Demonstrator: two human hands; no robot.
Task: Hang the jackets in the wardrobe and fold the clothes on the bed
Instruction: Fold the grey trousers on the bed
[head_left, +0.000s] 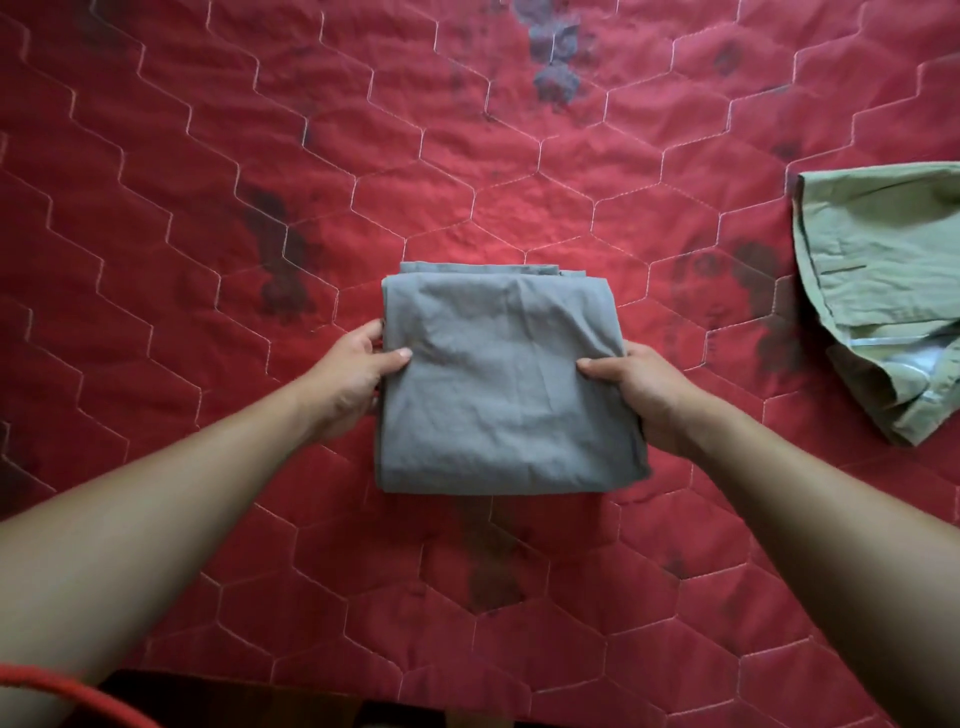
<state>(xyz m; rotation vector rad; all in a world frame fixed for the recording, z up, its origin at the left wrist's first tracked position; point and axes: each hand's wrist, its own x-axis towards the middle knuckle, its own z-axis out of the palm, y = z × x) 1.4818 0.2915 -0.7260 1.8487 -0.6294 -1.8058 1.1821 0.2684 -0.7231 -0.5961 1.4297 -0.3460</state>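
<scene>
A grey cotton garment folded into a thick rectangle (504, 395) lies in the middle of a bed covered by a red quilted spread with pale hexagon stitching (208, 218). The bundle's slightly longer side runs from near to far, directly ahead of the person.

Two bare arms reach in from the near edge. The left hand (353, 379) grips the bundle's left edge and the right hand (647, 397) grips its right edge, level with each other and a little past the middle. On each hand the thumb lies on top of the cloth and the other fingers (370, 332) curl under the layers, so both hands pinch the fold. Neither hand is nearer than the other; the bundle sits squarely between them.

At the right edge of the bed, well apart from the grey bundle, lies a pale green garment (883, 280), loosely laid and not yet neatly folded. By the look of it, the grey bundle is finished and ready to be lifted or set aside.
</scene>
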